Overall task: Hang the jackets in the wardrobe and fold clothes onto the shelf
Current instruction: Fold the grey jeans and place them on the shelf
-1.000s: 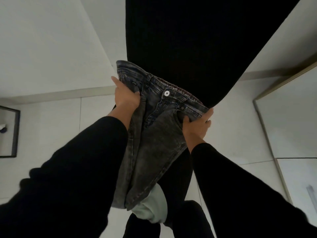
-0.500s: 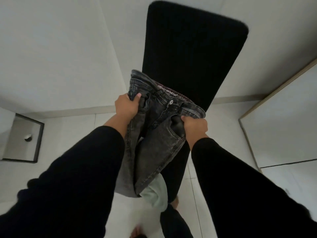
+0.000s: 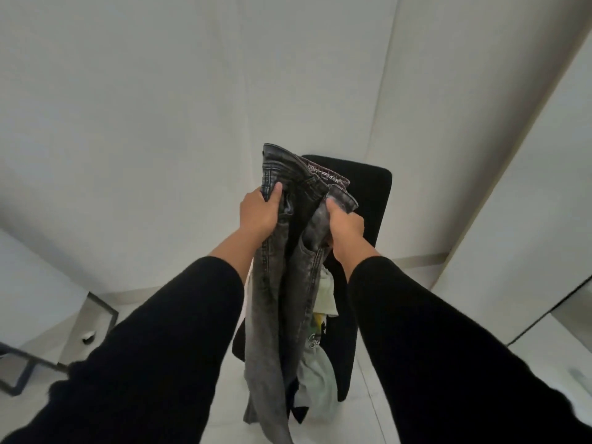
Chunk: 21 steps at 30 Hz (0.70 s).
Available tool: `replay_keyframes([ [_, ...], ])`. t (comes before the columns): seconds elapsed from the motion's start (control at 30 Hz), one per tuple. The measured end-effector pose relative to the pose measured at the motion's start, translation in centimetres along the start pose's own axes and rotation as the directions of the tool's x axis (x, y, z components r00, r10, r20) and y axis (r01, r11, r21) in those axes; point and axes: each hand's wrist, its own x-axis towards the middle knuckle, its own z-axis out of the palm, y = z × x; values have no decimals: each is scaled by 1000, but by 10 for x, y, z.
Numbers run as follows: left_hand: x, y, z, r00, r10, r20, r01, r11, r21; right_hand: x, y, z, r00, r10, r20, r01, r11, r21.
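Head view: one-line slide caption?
Both hands, left hand and right hand, grip grey jeans by the waistband above a black chair.

Grey washed-denim jeans (image 3: 272, 302): held up by the waistband, folded lengthwise with the two halves brought together, legs hanging straight down in front of the black chair (image 3: 368, 200). Waistband lining shows printed lettering, unreadable. Pale green garment (image 3: 320, 379), crumpled, lies on the chair seat behind the jeans' legs.

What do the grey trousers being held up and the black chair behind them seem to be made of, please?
The trousers look like washed grey denim: faded mottling, thick stitched seams and a belt-looped waistband. The chair seems covered in matte black fabric, perhaps finely ribbed or knitted; its weave is too dark to tell for sure.
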Motion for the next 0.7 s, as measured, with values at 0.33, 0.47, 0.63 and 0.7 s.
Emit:
replay_keyframes([
  [0.33, -66, 86, -35, 941, 333, -60, -333, 943, -1, -101, -84, -18, 943, -279, 180, 281, 960, 10],
  [0.47, -90, 118, -37, 840, 543, 4, -542, 839, -35, -123, -102, -37, 902, -323, 287, 323, 945, 47],
  [0.63, -106, 135, -33, 865, 486, 128, -494, 869, 34, -145, -115, -66, 835, -360, 416, 365, 928, 71],
  [0.7, -115, 140, -31, 879, 446, 169, -467, 877, 116, -150, -116, -69, 811, -378, 446, 380, 921, 88],
])
